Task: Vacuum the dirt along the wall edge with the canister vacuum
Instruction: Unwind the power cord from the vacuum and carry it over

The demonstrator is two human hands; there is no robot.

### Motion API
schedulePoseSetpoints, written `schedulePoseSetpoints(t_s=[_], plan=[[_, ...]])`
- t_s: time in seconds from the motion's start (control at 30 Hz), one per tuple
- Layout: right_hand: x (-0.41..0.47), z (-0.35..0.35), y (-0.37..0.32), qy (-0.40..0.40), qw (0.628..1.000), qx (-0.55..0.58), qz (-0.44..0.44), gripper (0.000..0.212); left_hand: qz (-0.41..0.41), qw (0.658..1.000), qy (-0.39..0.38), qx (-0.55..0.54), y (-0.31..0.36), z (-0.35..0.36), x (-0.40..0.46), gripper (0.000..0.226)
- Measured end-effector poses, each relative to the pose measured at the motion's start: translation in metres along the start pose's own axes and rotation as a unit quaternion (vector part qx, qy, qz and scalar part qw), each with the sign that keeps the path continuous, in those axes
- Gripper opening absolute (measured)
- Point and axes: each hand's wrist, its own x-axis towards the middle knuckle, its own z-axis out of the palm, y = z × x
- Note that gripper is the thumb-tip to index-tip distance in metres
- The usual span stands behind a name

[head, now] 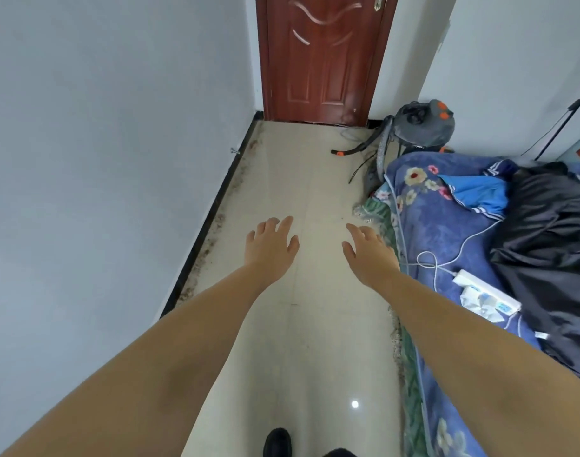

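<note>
While both hands, left hand [271,246] and right hand [367,250], hang empty with fingers spread, the canister vacuum [422,123] sits upper right, nearer the right.

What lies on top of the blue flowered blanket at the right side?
On the blue flowered blanket lie a white power strip with its cable, a blue garment and black fabric. What the black fabric covers cannot be seen.

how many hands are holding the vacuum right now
0. The left hand and right hand both hover open over the floor; the canister vacuum sits untouched by the door, far right.
</note>
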Motion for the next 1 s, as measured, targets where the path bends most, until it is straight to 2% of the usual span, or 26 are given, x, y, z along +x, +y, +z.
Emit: schedulePoseSetpoints(t_s=[0.17, 0.37, 0.57, 0.77, 0.9, 1.0], plan=[[0.08, -0.011, 0.026, -0.005, 0.999, -0.018, 0.027, 0.049, 0.03, 0.999, -0.025, -0.007, 0.01, 0.005, 0.101, 0.05], [0.213, -0.033, 0.077, 0.004, 0.998, -0.012, 0.068, 0.05, 0.068, 0.998, -0.011, 0.006, 0.027, 0.012, 0.251, 0.049], [0.359, -0.074, 0.121, -0.004, 0.997, -0.018, 0.073, 0.048, 0.027, 0.999, -0.018, -0.018, 0.035, 0.009, 0.4, 0.051], [0.492, -0.083, 0.123, -0.032, 0.998, -0.027, 0.049, 0.05, 0.004, 0.999, -0.027, -0.018, 0.017, 0.008, 0.523, 0.051], [0.594, -0.086, 0.126, -0.03, 0.997, -0.043, 0.048, 0.049, 0.016, 0.999, -0.024, -0.014, 0.006, 0.007, 0.629, 0.052], [0.669, -0.1, 0.135, -0.011, 0.996, -0.005, 0.086, 0.05, 0.041, 0.999, -0.014, -0.003, 0.006, 0.002, 0.716, 0.052]])
